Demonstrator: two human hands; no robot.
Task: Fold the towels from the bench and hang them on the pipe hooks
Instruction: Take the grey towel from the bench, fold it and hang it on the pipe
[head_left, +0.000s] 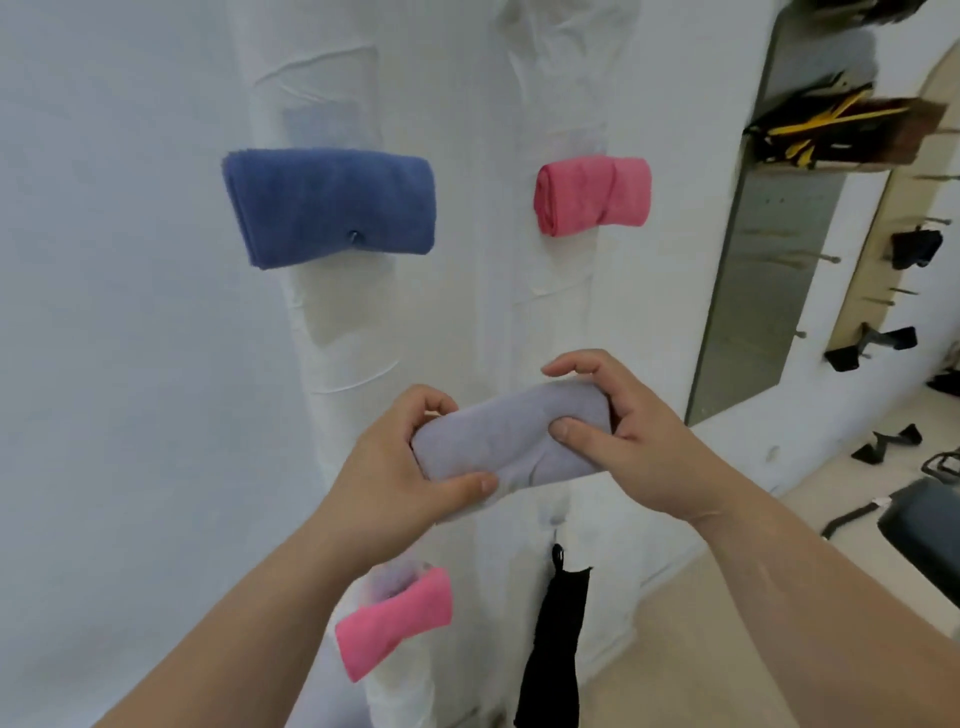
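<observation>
A folded pale lilac towel (506, 441) is held up in front of the right white pipe (550, 312). My left hand (402, 467) grips its left end, thumb underneath. My right hand (631, 436) grips its right end, thumb pressed into the front. A folded blue towel (330, 205) hangs on a hook of the left pipe (337, 338), with the hook tip poking through. A folded pink towel (592, 195) hangs on the right pipe above my hands. Another pink towel (395, 621) hangs low on the left pipe. A black towel (553, 639) hangs low on the right pipe.
The white wall (130, 364) fills the left. To the right stand a grey metal panel (763, 291) and a pegboard (883, 249) holding black straps and yellow bands. A dark bench (924, 525) sits on the floor at the far right.
</observation>
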